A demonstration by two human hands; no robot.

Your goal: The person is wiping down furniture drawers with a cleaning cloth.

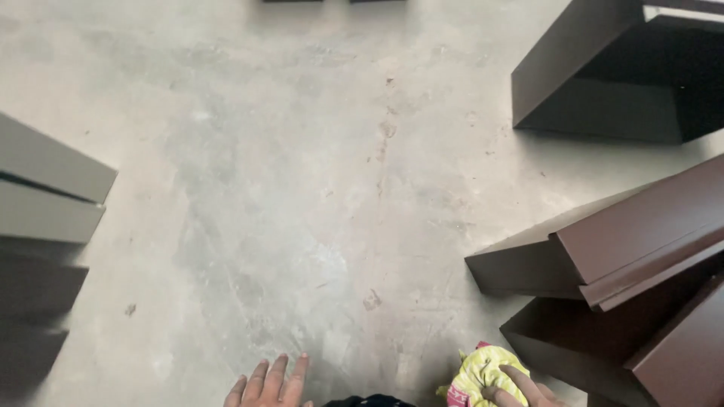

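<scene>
Right hand: right hand [520, 388], at the bottom edge of the frame, fingers curled down onto a crumpled yellow cloth [479, 374] with a pink patterned border; it is gripping or pressing the cloth, and the palm is cut off by the frame.
Left hand: left hand [270, 383], fingers spread flat, holding nothing, resting on or just above the concrete floor [302, 188]; contact cannot be confirmed.
Cloth position: bunched under the right fingertips, well apart from the left hand, with no clear long axis.
Nearest panel: brown metal panels [626, 256], folded and stacked, lie just to the right of the cloth; their long edges run up and to the right, and the lowest corner sits near the cloth.
Far panel: another dark brown folded panel [603, 83] sits at the top right, well apart from both hands.
Left side: grey panels [45, 188] stacked at the left edge, well away from the left hand.
Open room: bare, scuffed floor stretches ahead between the two stacks.
</scene>
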